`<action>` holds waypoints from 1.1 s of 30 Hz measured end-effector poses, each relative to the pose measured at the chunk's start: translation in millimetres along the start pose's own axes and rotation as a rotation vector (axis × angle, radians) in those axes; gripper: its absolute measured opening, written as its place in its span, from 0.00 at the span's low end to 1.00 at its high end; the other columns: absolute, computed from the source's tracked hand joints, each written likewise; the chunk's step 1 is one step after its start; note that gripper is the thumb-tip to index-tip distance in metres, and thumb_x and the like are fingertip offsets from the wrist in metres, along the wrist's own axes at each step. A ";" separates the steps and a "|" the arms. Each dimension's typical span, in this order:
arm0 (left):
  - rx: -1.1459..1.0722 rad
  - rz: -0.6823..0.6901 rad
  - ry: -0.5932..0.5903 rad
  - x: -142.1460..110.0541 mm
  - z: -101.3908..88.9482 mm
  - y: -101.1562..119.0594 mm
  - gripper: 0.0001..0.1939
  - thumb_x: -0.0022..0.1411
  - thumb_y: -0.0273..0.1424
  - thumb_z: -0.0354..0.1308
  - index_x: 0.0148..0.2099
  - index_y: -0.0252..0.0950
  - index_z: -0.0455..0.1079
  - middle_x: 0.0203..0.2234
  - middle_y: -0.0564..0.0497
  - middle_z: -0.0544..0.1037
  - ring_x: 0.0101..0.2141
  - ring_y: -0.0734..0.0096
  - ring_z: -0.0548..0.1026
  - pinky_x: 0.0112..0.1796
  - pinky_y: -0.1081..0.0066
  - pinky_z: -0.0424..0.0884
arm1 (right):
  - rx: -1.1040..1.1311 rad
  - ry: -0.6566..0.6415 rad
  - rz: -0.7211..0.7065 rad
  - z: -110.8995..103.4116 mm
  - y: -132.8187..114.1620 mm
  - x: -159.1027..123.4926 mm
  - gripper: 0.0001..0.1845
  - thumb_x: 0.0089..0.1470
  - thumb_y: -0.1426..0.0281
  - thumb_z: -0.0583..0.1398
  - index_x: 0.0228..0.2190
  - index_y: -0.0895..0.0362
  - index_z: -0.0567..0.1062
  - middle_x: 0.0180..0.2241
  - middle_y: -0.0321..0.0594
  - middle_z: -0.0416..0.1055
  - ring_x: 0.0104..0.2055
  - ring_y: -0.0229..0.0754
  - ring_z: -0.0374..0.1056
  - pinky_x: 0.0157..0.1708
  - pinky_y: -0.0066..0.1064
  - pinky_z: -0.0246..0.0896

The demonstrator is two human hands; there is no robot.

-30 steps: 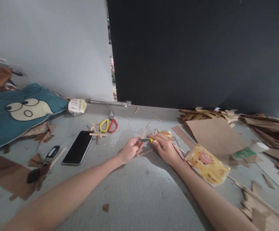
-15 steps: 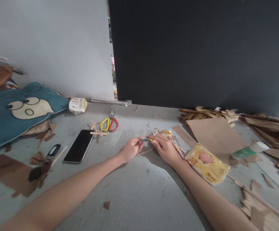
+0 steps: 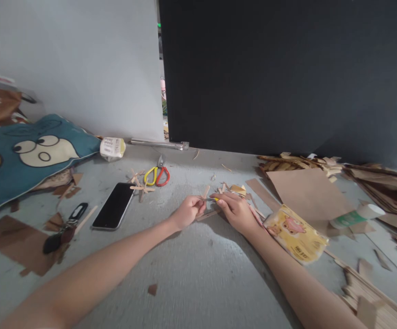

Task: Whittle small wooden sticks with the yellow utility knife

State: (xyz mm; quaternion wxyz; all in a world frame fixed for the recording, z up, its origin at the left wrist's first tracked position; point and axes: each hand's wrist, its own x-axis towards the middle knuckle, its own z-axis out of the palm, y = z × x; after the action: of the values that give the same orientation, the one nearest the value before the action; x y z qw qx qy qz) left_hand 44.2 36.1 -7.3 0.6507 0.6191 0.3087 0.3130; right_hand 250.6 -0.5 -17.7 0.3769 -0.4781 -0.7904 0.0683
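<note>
My left hand (image 3: 189, 212) is closed in a pinch on a thin wooden craft stick (image 3: 206, 191), whose end sticks up past the fingertips. Just to the right, my right hand (image 3: 235, 211) is wrapped round a small yellow-handled craft knife (image 3: 216, 199), mostly hidden by the fingers. Its short blade points left, close to the stick; whether it touches cannot be made out. Beneath the hands another craft stick (image 3: 208, 214) lies on the grey table (image 3: 184, 283). Small wood and card scraps (image 3: 238, 189) lie just beyond my right hand.
To the left are a phone (image 3: 114, 205), keys (image 3: 59, 240), red-and-yellow-handled scissors (image 3: 157, 173), crossed craft sticks (image 3: 142, 188) and a blue cushion (image 3: 34, 160). At right lie a yellow tissue pack (image 3: 296, 233), brown card (image 3: 308, 189) and a green-and-white bottle (image 3: 356, 216). A black panel (image 3: 287, 73) stands behind.
The knife blade now shows less between my hands, and the stick in my left hand is angled slightly differently. Both hands stay in nearly the same place; the view has shifted a little.
</note>
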 end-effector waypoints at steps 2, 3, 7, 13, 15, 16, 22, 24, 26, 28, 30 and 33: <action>-0.033 -0.004 -0.022 -0.1 0.1 -0.4 0.01 0.39 0.29 0.48 0.20 0.39 0.57 0.12 0.61 0.53 0.18 0.78 0.49 0.25 0.71 0.46 | -0.011 0.000 -0.015 -0.1 0.2 0.7 0.29 0.74 0.54 0.45 0.48 0.52 0.82 0.37 0.44 0.79 0.40 0.47 0.75 0.41 0.37 0.66; -0.040 -0.003 -0.031 -0.1 0.3 -0.6 0.01 0.39 0.28 0.48 0.20 0.39 0.57 0.12 0.61 0.53 0.18 0.78 0.49 0.25 0.71 0.45 | -0.020 0.002 -0.023 0.0 0.4 1.0 0.29 0.74 0.53 0.45 0.49 0.52 0.82 0.36 0.44 0.78 0.40 0.48 0.74 0.41 0.37 0.66; -0.051 -0.007 -0.033 0.4 1.5 -0.9 0.05 0.43 0.28 0.50 0.20 0.39 0.56 0.12 0.61 0.53 0.18 0.80 0.49 0.25 0.71 0.45 | -0.067 0.030 -0.046 1.3 1.5 1.5 0.29 0.74 0.53 0.45 0.53 0.51 0.80 0.33 0.43 0.74 0.38 0.48 0.71 0.41 0.39 0.64; -0.068 -0.010 -0.021 1.6 1.4 -2.5 0.04 0.41 0.27 0.49 0.20 0.39 0.57 0.12 0.61 0.53 0.18 0.80 0.49 0.25 0.71 0.45 | -0.091 0.053 -0.068 4.3 3.5 0.5 0.26 0.73 0.55 0.47 0.57 0.50 0.78 0.34 0.43 0.72 0.39 0.50 0.69 0.40 0.39 0.64; -0.069 -0.007 -0.030 1.9 0.9 -3.3 0.03 0.41 0.26 0.49 0.20 0.39 0.57 0.12 0.61 0.53 0.17 0.79 0.49 0.25 0.71 0.45 | -0.091 0.062 -0.055 5.2 3.8 0.0 0.27 0.73 0.54 0.47 0.58 0.49 0.78 0.34 0.43 0.72 0.39 0.50 0.69 0.40 0.40 0.63; -0.071 -0.005 -0.035 2.0 0.7 -3.7 0.03 0.41 0.26 0.48 0.20 0.39 0.57 0.12 0.61 0.53 0.17 0.79 0.49 0.25 0.71 0.45 | -0.093 0.065 -0.045 5.6 3.8 -0.2 0.27 0.73 0.54 0.46 0.58 0.48 0.78 0.34 0.43 0.72 0.39 0.50 0.68 0.40 0.40 0.63; -0.101 -0.009 -0.035 1.1 1.6 -1.6 0.04 0.42 0.26 0.49 0.21 0.39 0.56 0.12 0.61 0.52 0.17 0.80 0.49 0.24 0.71 0.44 | -0.089 0.071 -0.035 6.0 2.9 -0.5 0.26 0.73 0.54 0.47 0.58 0.48 0.77 0.35 0.44 0.72 0.39 0.51 0.67 0.41 0.41 0.61; -0.105 -0.008 -0.027 -0.1 2.8 1.2 0.04 0.41 0.27 0.49 0.21 0.39 0.56 0.12 0.61 0.52 0.17 0.80 0.49 0.24 0.71 0.44 | -0.085 0.078 -0.037 6.1 2.4 -0.5 0.25 0.73 0.54 0.48 0.58 0.48 0.78 0.36 0.43 0.72 0.39 0.50 0.67 0.41 0.42 0.61; -0.109 -0.004 -0.025 -1.2 3.9 3.7 0.05 0.42 0.28 0.50 0.21 0.39 0.56 0.12 0.62 0.51 0.17 0.81 0.48 0.24 0.71 0.43 | -0.087 0.088 -0.032 6.5 1.9 -0.3 0.25 0.73 0.55 0.48 0.57 0.48 0.78 0.36 0.43 0.72 0.39 0.51 0.66 0.42 0.42 0.61; -0.113 0.004 -0.023 -1.7 4.6 4.9 0.05 0.42 0.28 0.50 0.21 0.39 0.56 0.13 0.62 0.51 0.17 0.81 0.47 0.24 0.71 0.43 | -0.091 0.097 -0.027 7.1 1.6 0.0 0.24 0.73 0.55 0.49 0.55 0.48 0.79 0.36 0.44 0.73 0.39 0.51 0.66 0.42 0.42 0.60; -0.111 0.011 -0.016 -1.7 4.6 4.6 0.05 0.43 0.27 0.50 0.21 0.39 0.56 0.13 0.61 0.52 0.17 0.81 0.48 0.24 0.71 0.44 | -0.094 0.109 -0.025 7.7 1.7 0.3 0.23 0.73 0.56 0.50 0.55 0.48 0.79 0.36 0.44 0.73 0.39 0.51 0.66 0.42 0.42 0.60; -0.113 0.016 -0.013 -1.3 4.1 2.8 0.05 0.44 0.26 0.50 0.22 0.39 0.56 0.13 0.61 0.52 0.17 0.80 0.48 0.24 0.72 0.45 | -0.094 0.109 -0.029 8.3 2.4 0.1 0.21 0.72 0.58 0.52 0.55 0.49 0.79 0.37 0.44 0.73 0.40 0.52 0.65 0.43 0.42 0.60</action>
State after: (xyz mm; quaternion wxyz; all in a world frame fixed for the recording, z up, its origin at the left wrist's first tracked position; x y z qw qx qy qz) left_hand 46.5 32.7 -4.4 0.6841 0.5858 0.2812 0.3313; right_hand 246.8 2.9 -24.6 0.3975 -0.4868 -0.7778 -0.0003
